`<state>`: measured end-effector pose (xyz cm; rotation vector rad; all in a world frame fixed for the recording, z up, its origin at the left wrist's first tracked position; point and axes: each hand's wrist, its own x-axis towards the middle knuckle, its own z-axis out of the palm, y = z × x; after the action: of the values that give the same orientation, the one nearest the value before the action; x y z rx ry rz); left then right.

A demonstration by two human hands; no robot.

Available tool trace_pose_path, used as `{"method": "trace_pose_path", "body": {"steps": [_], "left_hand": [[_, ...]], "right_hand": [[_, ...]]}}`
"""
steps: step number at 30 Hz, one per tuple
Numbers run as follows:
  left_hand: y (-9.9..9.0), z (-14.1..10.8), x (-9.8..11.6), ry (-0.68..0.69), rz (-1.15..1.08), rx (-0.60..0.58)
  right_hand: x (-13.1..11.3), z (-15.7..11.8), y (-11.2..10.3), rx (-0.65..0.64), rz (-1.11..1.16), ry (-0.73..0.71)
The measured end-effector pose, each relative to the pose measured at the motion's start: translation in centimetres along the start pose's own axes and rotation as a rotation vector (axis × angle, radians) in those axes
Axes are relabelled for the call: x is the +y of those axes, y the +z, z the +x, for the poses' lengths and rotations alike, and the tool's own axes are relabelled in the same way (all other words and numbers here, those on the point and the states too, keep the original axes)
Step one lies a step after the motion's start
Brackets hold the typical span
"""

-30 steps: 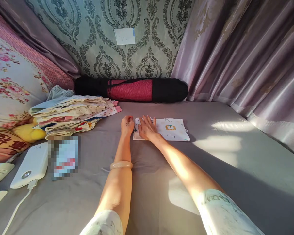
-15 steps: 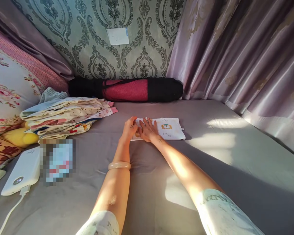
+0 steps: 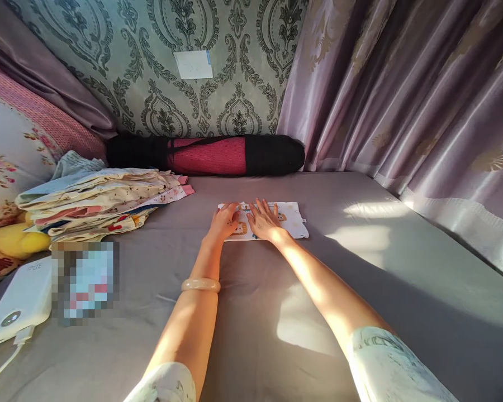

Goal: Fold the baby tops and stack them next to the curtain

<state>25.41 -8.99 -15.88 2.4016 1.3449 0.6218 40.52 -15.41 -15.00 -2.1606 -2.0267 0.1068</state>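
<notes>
A folded white cloth with a lion-face print lies flat on the grey sheet in front of me. My right hand rests on its middle, palm down with the fingers spread. At the cloth's left end is my left hand, its fingers laid over the fabric and slightly bent, the thumb towards the right. A strip of the print shows between the two hands. A small tag sticks out at the cloth's right edge.
Folded clothes are piled at the left, beside a yellow plush item. Nearer stands a white power bank with a cable, next to a blurred-out object. A black-and-pink rolled bag lies along the wall; curtains hang right.
My right hand has slid rightwards over the cloth, away from my left hand, uncovering more print between them. The whole view has swung slightly to the right.
</notes>
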Motion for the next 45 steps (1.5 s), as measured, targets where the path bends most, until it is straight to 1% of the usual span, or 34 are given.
{"method": "trace_pose_path", "body": {"steps": [5, 9, 14, 18, 22, 25, 28, 32, 36, 41, 45], "left_hand": [[1.4, -0.4, 0.7, -0.009, 0.116, -0.109], [1.8, -0.5, 0.5, -0.006, 0.154, -0.12], [1.6, -0.3, 0.6, -0.022, 0.162, -0.145], [1.4, -0.3, 1.0, -0.041, 0.166, -0.115], [1.4, -0.4, 1.6, 0.009, 0.178, -0.071], [1.7, -0.4, 1.8, 0.026, 0.186, -0.108], [2.0, -0.5, 1.8, 0.009, 0.193, -0.155], [2.3, -0.5, 1.5, 0.013, 0.2, -0.15], [2.4, -0.4, 1.5, 0.007, 0.19, -0.145], [2.3, -0.5, 1.5, 0.015, 0.185, -0.131], [2.0, -0.4, 1.5, 0.016, 0.194, -0.124]], "right_hand": [[0.5, -0.6, 1.1, 0.03, -0.011, -0.005], [0.4, -0.5, 1.3, 0.032, -0.003, -0.001], [0.7, -0.4, 0.8, 0.002, 0.038, -0.015], [1.8, -0.4, -0.3, -0.009, 0.056, 0.034], [3.2, -0.4, -1.2, 0.007, 0.044, 0.109], [3.8, -0.5, -0.9, 0.005, 0.038, 0.115], [3.8, -0.7, -0.1, 0.007, 0.033, 0.102], [3.6, -0.8, 0.3, -0.002, 0.014, 0.115], [3.6, -0.9, 0.1, 0.004, 0.008, 0.11], [4.2, -0.7, -0.6, -0.03, 0.06, 0.107], [5.7, -0.4, -1.2, 0.055, 0.074, 0.167]]}}
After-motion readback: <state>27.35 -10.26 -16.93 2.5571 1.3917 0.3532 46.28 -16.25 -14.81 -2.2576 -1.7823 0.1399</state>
